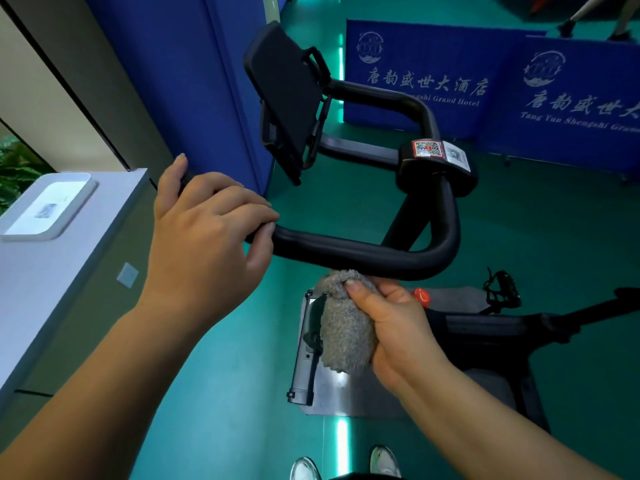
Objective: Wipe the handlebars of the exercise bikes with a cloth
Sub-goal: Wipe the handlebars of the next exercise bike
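step: wiping near handlebar [346, 249] | left hand [207, 233] gripping bar end | right hand [398, 327] clutching grey cloth [346, 330] underneath | next: probably slide cloth along

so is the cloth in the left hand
No, the grey cloth is gripped by the right hand, while the left hand holds the handlebar.

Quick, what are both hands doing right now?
Left hand: grips the near end of the black handlebar.
Right hand: holds the grey cloth against the handlebar's underside.
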The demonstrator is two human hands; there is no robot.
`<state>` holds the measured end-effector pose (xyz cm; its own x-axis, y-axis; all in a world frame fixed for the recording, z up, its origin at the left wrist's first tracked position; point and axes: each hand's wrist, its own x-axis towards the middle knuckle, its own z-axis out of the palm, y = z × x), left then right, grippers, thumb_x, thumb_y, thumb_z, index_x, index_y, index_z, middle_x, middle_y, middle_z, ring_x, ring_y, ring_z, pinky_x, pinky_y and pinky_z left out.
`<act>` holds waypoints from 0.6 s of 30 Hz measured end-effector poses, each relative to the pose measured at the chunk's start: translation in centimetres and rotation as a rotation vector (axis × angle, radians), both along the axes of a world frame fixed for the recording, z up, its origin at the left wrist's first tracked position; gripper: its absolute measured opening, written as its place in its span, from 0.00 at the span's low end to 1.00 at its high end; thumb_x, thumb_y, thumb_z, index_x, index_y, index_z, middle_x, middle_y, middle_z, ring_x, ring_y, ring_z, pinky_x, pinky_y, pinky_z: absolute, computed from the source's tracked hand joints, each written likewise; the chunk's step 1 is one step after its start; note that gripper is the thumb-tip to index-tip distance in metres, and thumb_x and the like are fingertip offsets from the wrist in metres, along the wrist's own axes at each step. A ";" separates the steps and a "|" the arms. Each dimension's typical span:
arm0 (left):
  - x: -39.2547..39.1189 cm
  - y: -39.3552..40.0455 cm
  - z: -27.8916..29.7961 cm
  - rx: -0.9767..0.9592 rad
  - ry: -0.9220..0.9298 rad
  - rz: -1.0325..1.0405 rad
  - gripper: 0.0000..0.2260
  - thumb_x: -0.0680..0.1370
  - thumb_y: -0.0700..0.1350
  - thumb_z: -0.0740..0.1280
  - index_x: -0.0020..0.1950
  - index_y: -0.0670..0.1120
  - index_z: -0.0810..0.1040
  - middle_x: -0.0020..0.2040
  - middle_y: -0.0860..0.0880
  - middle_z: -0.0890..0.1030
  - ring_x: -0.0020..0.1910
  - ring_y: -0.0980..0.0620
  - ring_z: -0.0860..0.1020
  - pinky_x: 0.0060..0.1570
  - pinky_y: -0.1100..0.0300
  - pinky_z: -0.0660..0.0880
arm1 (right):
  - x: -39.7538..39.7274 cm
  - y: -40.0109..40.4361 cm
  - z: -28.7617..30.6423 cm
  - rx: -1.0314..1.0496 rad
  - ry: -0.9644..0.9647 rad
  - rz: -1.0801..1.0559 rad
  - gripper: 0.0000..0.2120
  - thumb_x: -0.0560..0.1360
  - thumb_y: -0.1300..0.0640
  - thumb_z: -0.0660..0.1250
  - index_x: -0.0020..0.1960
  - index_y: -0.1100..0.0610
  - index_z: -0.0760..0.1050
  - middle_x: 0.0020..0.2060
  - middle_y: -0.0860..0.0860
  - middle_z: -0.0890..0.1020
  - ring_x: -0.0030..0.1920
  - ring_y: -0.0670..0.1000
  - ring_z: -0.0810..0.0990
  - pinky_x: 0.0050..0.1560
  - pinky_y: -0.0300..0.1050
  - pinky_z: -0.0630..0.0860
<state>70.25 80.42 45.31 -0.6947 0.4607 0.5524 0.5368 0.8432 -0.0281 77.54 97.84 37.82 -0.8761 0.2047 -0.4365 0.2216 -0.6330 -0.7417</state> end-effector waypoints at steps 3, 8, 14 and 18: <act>0.2 0.4 -0.3 0.034 0.028 0.037 0.08 0.77 0.46 0.64 0.45 0.48 0.84 0.46 0.52 0.83 0.53 0.45 0.77 0.68 0.39 0.58 | 0.5 1.2 -0.2 0.015 -0.020 -0.006 0.13 0.71 0.66 0.68 0.56 0.65 0.77 0.48 0.60 0.83 0.44 0.55 0.82 0.50 0.51 0.80; 0.3 0.8 -0.6 0.061 0.041 0.075 0.08 0.76 0.46 0.65 0.44 0.48 0.84 0.44 0.52 0.83 0.53 0.45 0.77 0.69 0.40 0.57 | 1.6 3.2 0.0 0.018 -0.076 -0.005 0.09 0.71 0.64 0.68 0.51 0.61 0.79 0.44 0.57 0.84 0.41 0.53 0.83 0.41 0.48 0.81; 0.3 1.0 -0.8 0.082 0.051 0.094 0.07 0.75 0.45 0.66 0.43 0.48 0.84 0.44 0.52 0.83 0.52 0.45 0.77 0.69 0.40 0.57 | 3.7 3.2 2.5 0.069 -0.060 0.096 0.17 0.63 0.58 0.70 0.52 0.60 0.80 0.41 0.56 0.85 0.38 0.52 0.83 0.38 0.48 0.81; 0.3 0.8 -0.8 0.071 0.046 0.083 0.07 0.75 0.45 0.65 0.44 0.48 0.84 0.44 0.52 0.83 0.52 0.45 0.77 0.70 0.42 0.56 | 3.3 3.8 6.2 0.365 0.152 0.094 0.14 0.62 0.57 0.70 0.47 0.54 0.80 0.41 0.49 0.85 0.41 0.48 0.84 0.41 0.46 0.83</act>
<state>70.58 81.24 44.54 -0.7020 0.3612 0.6138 0.4646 0.8855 0.0102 80.88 101.65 43.99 -0.9473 0.2381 -0.2141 0.1366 -0.3043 -0.9427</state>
